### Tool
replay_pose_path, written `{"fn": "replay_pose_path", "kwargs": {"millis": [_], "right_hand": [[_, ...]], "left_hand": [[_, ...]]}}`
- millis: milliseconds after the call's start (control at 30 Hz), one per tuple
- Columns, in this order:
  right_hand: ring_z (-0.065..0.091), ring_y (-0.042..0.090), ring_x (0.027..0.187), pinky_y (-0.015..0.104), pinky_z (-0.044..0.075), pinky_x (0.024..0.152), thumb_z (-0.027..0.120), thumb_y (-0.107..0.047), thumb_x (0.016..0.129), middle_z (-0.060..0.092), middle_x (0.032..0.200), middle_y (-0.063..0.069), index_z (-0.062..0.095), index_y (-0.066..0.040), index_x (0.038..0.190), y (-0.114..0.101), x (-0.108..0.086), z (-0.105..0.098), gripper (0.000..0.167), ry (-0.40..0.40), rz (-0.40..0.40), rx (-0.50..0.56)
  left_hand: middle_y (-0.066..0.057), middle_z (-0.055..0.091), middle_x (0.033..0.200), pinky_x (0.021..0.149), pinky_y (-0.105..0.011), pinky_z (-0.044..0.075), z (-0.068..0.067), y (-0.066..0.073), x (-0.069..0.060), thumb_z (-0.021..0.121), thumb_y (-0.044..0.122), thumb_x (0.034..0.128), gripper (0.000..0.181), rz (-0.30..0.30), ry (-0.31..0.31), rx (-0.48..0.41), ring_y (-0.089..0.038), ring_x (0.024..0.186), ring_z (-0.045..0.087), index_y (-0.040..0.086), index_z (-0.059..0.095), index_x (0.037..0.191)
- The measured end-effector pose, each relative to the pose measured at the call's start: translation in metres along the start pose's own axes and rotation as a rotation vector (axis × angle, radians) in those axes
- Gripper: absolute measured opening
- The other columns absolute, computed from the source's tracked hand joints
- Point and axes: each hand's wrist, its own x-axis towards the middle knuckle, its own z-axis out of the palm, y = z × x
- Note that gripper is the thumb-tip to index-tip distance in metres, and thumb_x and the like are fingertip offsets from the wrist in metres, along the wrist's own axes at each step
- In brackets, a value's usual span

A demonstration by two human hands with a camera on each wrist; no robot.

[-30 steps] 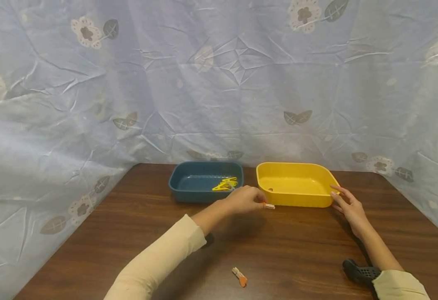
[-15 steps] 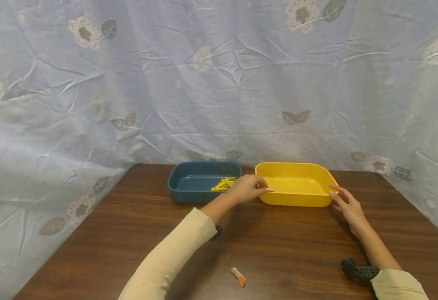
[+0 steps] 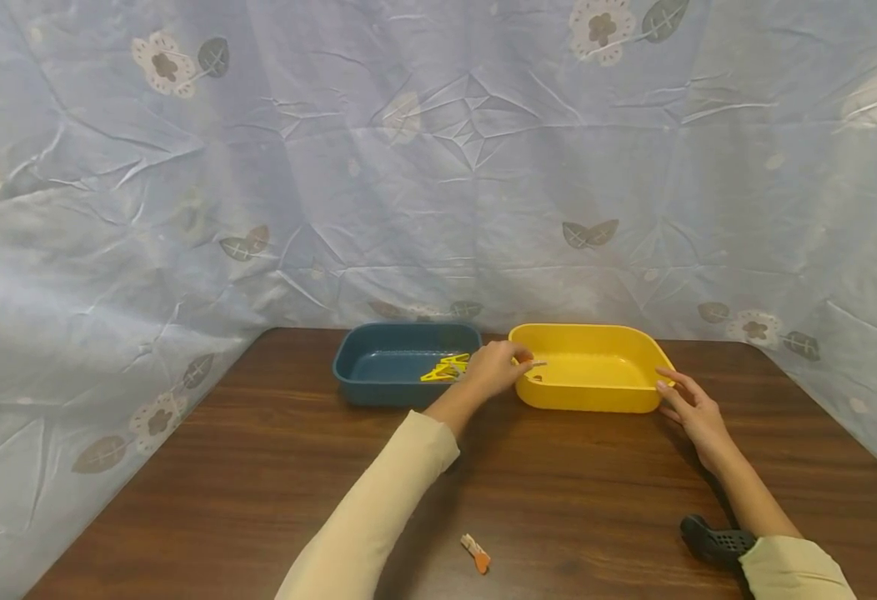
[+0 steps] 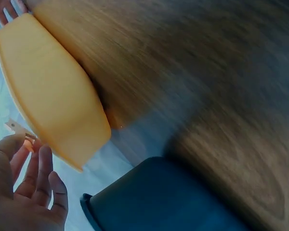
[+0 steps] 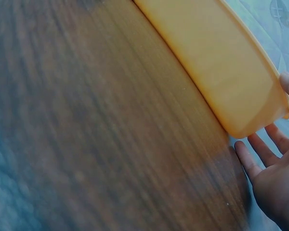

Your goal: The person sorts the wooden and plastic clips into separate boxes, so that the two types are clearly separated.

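Between thumb and fingers, my left hand point(image 3: 494, 367) pinches a small wooden clothespin point(image 4: 18, 129) with an orange decoration, just above the left end of the yellow bin point(image 3: 596, 399). At that bin's right end my right hand point(image 3: 701, 421) rests on the corner. In the right wrist view its fingers are spread and fairly straight, one digit lying at the rim and others along the outer wall. Another wooden clothespin point(image 3: 475, 553) with an orange heart lies on the table. A small brown bit point(image 3: 538, 378) shows inside the yellow bin; its kind is unclear.
A dark blue bin point(image 3: 378, 392) stands left of the yellow one, holding several yellow clothespins point(image 3: 446, 367) and something grey. A flowered cloth point(image 3: 438, 208) hangs behind the wooden table point(image 3: 296, 467). A black perforated device point(image 3: 716, 542) sits at my right wrist.
My left hand has risen from in front of the yellow bin to over its left end, carrying the clothespin. My right hand has stayed at the bin's corner.
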Motion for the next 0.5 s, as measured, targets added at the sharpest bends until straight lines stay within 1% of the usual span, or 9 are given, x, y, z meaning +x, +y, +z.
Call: {"fn": "replay_pose_path", "kwargs": {"millis": [133, 233, 367, 500], "right_hand": [[0.042, 0.002, 0.104, 0.018, 0.046, 0.080, 0.045, -0.039, 0.096, 0.016, 0.143, 0.028, 0.034, -0.012, 0.142, 0.000, -0.001, 0.001, 0.055, -0.001, 0.009, -0.003], [0.042, 0.000, 0.102, 0.019, 0.046, 0.080, 0.045, -0.039, 0.096, 0.018, 0.141, 0.027, 0.034, -0.011, 0.142, 0.000, -0.001, 0.001, 0.055, -0.002, 0.008, -0.004], [0.043, -0.001, 0.101, 0.019, 0.046, 0.080, 0.045, -0.038, 0.096, 0.021, 0.139, 0.025, 0.034, -0.010, 0.141, -0.001, -0.001, 0.002, 0.054, 0.002, -0.003, -0.003], [0.043, -0.001, 0.101, 0.019, 0.046, 0.081, 0.045, -0.038, 0.096, 0.020, 0.140, 0.027, 0.035, -0.010, 0.141, -0.002, 0.000, 0.002, 0.054, 0.003, -0.005, -0.001]], "left_hand": [[0.008, 0.066, 0.100, 0.060, -0.024, 0.046, 0.008, -0.004, 0.005, 0.059, 0.036, 0.0895, 0.026, -0.034, -0.014, 0.021, -0.011, 0.078, 0.060, 0.021, 0.069, 0.107], [0.009, 0.066, 0.099, 0.060, -0.024, 0.046, 0.013, -0.005, 0.007, 0.060, 0.037, 0.0888, 0.025, -0.046, -0.009, 0.033, -0.012, 0.080, 0.061, 0.022, 0.070, 0.106], [0.010, 0.066, 0.099, 0.061, -0.026, 0.047, 0.015, -0.004, 0.009, 0.061, 0.038, 0.0878, 0.026, -0.072, 0.006, 0.044, -0.013, 0.082, 0.061, 0.022, 0.070, 0.106], [0.009, 0.066, 0.098, 0.065, -0.027, 0.048, 0.015, -0.002, 0.009, 0.062, 0.037, 0.0874, 0.026, -0.099, 0.006, 0.047, -0.013, 0.083, 0.061, 0.022, 0.070, 0.107]]}}
